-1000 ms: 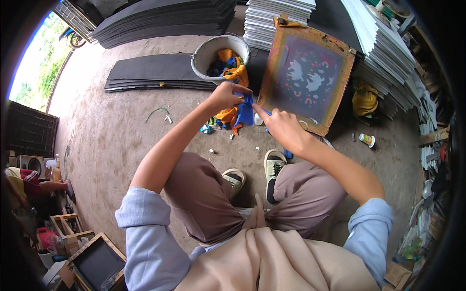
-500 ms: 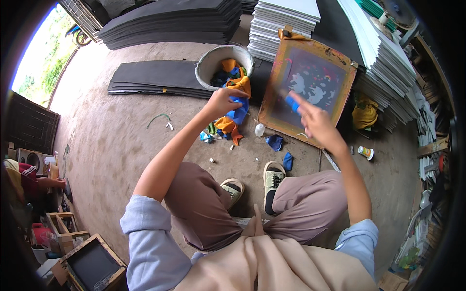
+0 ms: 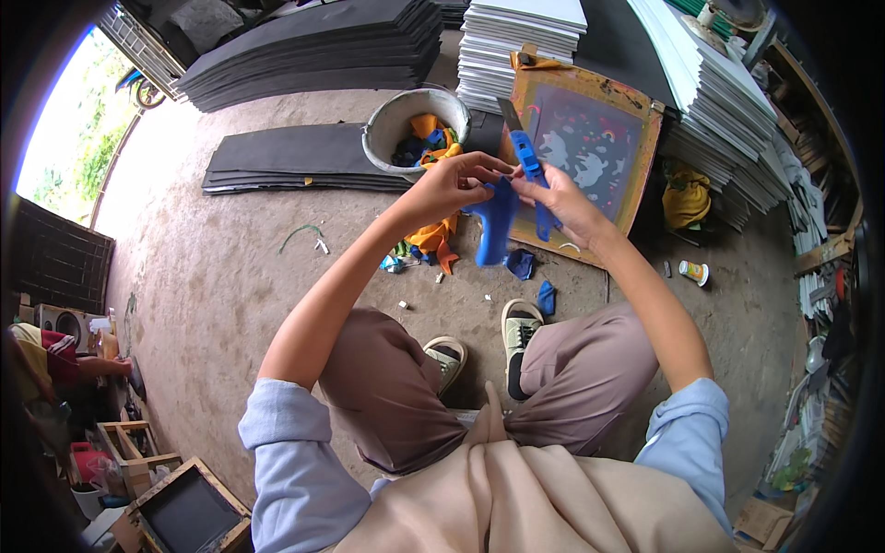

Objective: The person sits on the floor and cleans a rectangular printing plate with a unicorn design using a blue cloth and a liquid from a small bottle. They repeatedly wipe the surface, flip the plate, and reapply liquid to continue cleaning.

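The left hand (image 3: 449, 187) pinches a floppy blue foam piece (image 3: 499, 224) in front of the knees, while the right hand (image 3: 564, 198) is closed around a blue-handled utility knife (image 3: 528, 158) touching it, above the wooden printing screen (image 3: 590, 152)

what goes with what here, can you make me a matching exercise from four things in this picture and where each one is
Things:
1. bucket
2. blue sheet
3. knife
4. printing frame

Places:
a. held in the right hand
b. leaning against the white stacks
c. hanging from the left hand
d. on the ground beside the black sheets, full of coloured scraps

Pairs: 1-d, 2-c, 3-a, 4-b
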Action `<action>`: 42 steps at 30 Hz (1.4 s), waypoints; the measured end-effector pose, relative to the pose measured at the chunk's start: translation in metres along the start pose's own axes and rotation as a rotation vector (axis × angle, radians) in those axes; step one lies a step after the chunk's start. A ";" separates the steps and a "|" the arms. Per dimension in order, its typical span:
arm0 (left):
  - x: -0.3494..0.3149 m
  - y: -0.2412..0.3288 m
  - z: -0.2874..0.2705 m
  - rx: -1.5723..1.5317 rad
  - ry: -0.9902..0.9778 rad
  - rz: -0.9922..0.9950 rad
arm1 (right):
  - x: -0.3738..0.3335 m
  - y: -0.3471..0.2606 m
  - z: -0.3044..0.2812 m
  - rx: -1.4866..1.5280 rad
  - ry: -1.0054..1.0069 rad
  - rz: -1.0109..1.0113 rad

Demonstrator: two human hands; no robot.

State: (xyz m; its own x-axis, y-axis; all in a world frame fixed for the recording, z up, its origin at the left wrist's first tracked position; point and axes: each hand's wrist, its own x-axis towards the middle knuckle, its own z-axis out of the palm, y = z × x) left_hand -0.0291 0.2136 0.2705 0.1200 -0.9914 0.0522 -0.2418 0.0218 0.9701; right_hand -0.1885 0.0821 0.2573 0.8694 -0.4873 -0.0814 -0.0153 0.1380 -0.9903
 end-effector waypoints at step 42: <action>0.007 -0.009 0.019 0.496 0.212 0.282 | 0.001 0.019 0.005 -0.645 0.286 -0.264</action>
State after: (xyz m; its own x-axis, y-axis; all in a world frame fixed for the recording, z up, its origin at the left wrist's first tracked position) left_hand -0.0439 0.2038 0.2575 0.1629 -0.9078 0.3866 -0.7056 0.1667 0.6887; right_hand -0.1858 0.0886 0.2394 0.7235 -0.6513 0.2288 -0.1872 -0.5041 -0.8431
